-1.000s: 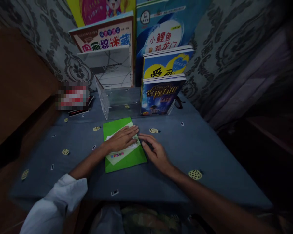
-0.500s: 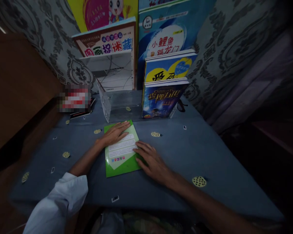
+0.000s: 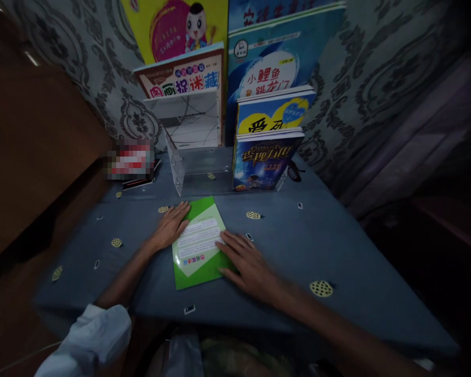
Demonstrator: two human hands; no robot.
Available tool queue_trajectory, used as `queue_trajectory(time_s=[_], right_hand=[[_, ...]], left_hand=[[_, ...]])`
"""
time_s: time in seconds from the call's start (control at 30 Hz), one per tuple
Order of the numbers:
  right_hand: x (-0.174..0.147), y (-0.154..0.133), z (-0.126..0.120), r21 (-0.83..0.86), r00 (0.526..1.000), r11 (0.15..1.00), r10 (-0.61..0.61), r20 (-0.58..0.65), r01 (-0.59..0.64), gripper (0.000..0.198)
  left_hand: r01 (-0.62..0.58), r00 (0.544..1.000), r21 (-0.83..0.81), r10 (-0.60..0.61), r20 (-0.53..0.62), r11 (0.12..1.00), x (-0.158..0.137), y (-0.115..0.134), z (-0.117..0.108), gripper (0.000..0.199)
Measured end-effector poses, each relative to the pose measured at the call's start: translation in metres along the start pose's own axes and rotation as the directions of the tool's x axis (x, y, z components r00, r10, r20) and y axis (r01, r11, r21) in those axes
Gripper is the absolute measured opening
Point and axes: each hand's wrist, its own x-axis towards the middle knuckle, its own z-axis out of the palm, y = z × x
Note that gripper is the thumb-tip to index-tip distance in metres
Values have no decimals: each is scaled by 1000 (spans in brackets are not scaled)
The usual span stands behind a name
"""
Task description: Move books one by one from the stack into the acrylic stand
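Note:
A thin green book [image 3: 198, 246] with a pale text panel lies flat on the table, its printed lettering upside down to me. At its upper left edge rests my left hand [image 3: 168, 226], fingers stretched out and holding nothing. My right hand [image 3: 249, 264] lies along the book's right edge, with its fingertips touching the cover and the fingers extended. Beyond the book stands a clear acrylic rack [image 3: 202, 182]. The rack's right front holds a dark blue book [image 3: 259, 162], and behind that is a blue and yellow book [image 3: 275, 115].
Taller books, including a yellow one [image 3: 145, 31] and a teal one [image 3: 269, 68], stand at the back. A blurred red item [image 3: 129, 161] sits on dark books at the left. Dark glasses [image 3: 296, 172] lie beside the rack. Blue cloth [image 3: 298, 241] covers the table.
My left hand has slid leftward off the middle of the cover to the book's left edge. My right hand stays at the right edge. The view has shifted slightly.

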Motion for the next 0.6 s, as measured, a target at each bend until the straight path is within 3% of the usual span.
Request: queue_trajectory(time_s=[0.17, 0.37, 0.5, 0.6], right_hand=[[-28, -10, -16, -4, 986, 994, -110, 124, 111, 85], [-59, -24, -13, -27, 976, 982, -183, 115, 188, 74], [-76, -29, 6, -136, 972, 962, -236, 13, 236, 52], [-78, -35, 5, -128, 962, 957, -267, -57, 258, 42]], left_hand=[[-55, 998, 10, 55, -7, 998, -18, 16, 2, 54], [-98, 995, 10, 98, 2, 995, -37, 42, 2, 53], [-121, 992, -25, 122, 23, 992, -47, 57, 2, 52], [-130, 991, -56, 132, 36, 990, -53, 66, 3, 53]])
